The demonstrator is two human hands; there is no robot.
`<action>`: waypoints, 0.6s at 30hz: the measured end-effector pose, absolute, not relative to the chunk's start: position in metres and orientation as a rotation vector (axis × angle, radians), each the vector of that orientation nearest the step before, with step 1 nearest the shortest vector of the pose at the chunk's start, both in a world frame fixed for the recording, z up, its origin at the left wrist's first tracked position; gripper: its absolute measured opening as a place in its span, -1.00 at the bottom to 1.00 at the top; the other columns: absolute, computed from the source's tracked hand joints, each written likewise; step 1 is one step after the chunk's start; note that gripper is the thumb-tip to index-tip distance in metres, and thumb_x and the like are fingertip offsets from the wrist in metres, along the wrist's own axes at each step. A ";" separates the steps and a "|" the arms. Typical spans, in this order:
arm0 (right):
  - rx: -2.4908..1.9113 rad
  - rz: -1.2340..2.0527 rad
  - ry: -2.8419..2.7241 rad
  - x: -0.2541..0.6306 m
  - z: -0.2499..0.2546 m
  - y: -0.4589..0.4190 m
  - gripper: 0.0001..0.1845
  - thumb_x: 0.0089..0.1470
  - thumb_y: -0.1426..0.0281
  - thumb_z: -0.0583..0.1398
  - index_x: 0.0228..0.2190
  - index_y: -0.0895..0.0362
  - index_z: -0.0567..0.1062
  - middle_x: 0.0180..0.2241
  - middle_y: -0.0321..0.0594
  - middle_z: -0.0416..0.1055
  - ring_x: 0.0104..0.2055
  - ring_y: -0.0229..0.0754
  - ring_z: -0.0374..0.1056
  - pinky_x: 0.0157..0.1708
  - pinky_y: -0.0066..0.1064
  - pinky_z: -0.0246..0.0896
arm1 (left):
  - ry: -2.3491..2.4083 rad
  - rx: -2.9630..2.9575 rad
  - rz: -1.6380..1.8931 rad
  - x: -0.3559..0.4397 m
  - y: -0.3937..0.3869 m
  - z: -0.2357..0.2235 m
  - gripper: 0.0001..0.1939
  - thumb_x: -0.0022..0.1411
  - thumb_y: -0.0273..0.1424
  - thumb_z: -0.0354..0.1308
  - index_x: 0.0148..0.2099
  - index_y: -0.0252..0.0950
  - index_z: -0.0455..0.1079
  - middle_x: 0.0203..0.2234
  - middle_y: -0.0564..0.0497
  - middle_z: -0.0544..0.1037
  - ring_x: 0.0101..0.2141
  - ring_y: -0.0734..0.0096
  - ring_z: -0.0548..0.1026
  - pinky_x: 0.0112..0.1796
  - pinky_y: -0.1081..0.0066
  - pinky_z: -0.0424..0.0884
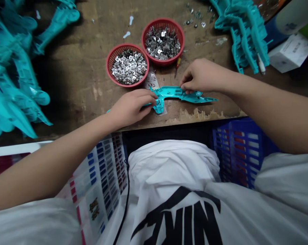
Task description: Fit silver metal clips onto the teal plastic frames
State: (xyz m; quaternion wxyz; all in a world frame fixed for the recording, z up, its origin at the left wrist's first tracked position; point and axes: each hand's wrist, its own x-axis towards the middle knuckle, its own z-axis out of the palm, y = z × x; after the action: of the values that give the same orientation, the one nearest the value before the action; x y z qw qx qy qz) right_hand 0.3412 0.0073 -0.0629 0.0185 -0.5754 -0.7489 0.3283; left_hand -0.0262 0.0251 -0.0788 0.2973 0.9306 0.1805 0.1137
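A turquoise plastic shell half (170,91), curved and ribbed inside, lies near the table's front edge. My left hand (135,106) is closed over its left end, with the fingers and thumb on the ribbed part. At the shell's right part my right hand (200,76) pinches with thumb and fingertips against the surface; any small piece between them is too hidden to make out. Just beyond are two red baskets: the left basket (108,69) holds shiny flat metal clips (129,67), and the right basket (182,41) holds darker small metal parts (162,44).
Turquoise shells (14,71) are heaped at the left, and more (246,32) stand stacked at the back right beside a white box (290,52). A yellow-handled screwdriver (178,63) lies by the right basket. Blue (235,149) and white (100,177) crates stand below the table edge.
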 end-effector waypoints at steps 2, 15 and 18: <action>-1.734 1.000 -2.333 0.343 -0.066 0.007 -0.53 0.46 -0.09 0.49 0.13 -0.08 0.97 -0.41 -0.12 0.77 -0.20 0.28 0.78 -0.07 0.06 0.73 | 0.448 2.477 0.271 -0.025 0.025 -0.082 -0.71 0.73 -0.37 0.14 0.13 -0.17 0.72 0.32 -0.22 0.86 0.40 -0.12 0.80 0.46 -0.10 0.75; -1.878 0.745 -2.540 0.303 -0.027 -0.012 -0.63 0.41 0.39 0.36 0.06 0.10 0.97 0.00 0.15 0.92 0.09 0.37 0.82 0.19 0.11 0.68 | 0.409 2.643 0.220 -0.024 0.025 -0.090 -0.62 0.79 -0.36 0.03 0.18 -0.15 0.73 0.17 -0.24 0.88 0.33 -0.17 0.83 0.35 -0.12 0.80; -1.835 0.689 -2.563 0.302 -0.029 -0.014 -0.65 0.42 0.31 0.36 0.05 -0.02 0.95 -0.06 0.07 0.92 0.05 0.38 0.81 0.15 0.13 0.70 | 0.409 2.684 0.225 -0.024 0.026 -0.093 -0.60 0.81 -0.35 0.00 0.21 -0.15 0.72 0.16 -0.25 0.87 0.31 -0.17 0.83 0.30 -0.08 0.81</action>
State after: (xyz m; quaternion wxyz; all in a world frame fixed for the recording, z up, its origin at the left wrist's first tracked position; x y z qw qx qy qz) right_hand 0.3024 -0.0142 -0.0285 -0.0425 -0.5683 -0.7935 0.2133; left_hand -0.0244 0.0262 -0.0932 0.2071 0.9639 0.1469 0.0807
